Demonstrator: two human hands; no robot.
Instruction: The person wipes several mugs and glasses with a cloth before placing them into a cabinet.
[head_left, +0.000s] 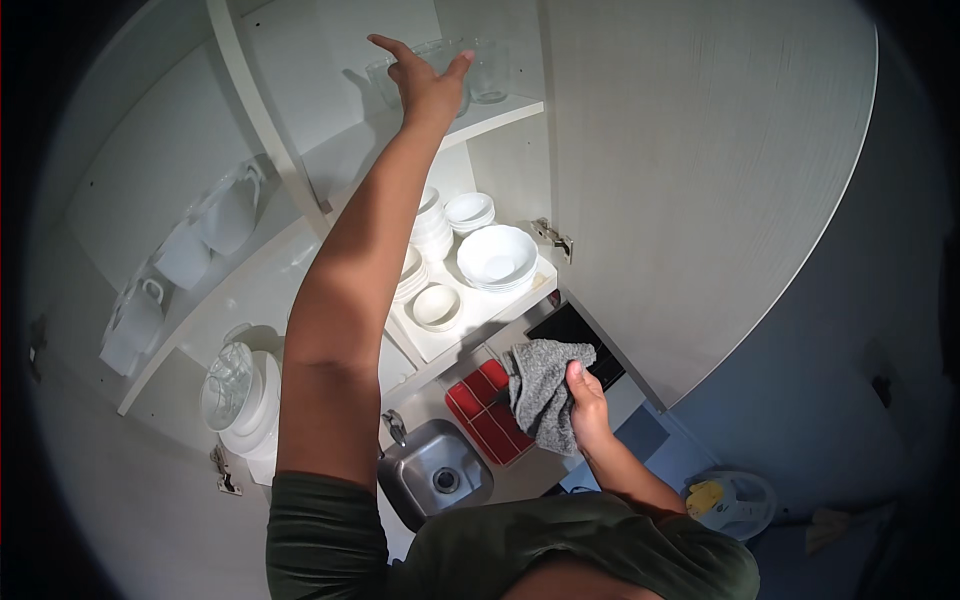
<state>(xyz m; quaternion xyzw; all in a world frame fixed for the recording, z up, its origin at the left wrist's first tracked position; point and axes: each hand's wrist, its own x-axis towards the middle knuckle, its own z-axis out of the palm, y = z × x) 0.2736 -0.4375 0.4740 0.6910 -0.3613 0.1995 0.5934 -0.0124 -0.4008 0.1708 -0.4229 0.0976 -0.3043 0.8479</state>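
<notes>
My left hand (431, 82) reaches up to the upper cabinet shelf with its fingers spread, in front of several clear drinking glasses (491, 75). It hides part of them, and I see nothing held in it. Lower down, over the counter, my right hand (589, 405) grips a grey cloth (547, 390), which hangs in folds. Beneath the glasses, the lower shelf bears white bowls (497, 257) in stacks and a small cream bowl (437, 306).
The cabinet door (697, 165) stands open at the right. White mugs (229, 214) line the left shelf, above stacked white dishes (262, 405). Below are a steel sink (431, 480), its faucet (394, 427) and a red dish rack (487, 420).
</notes>
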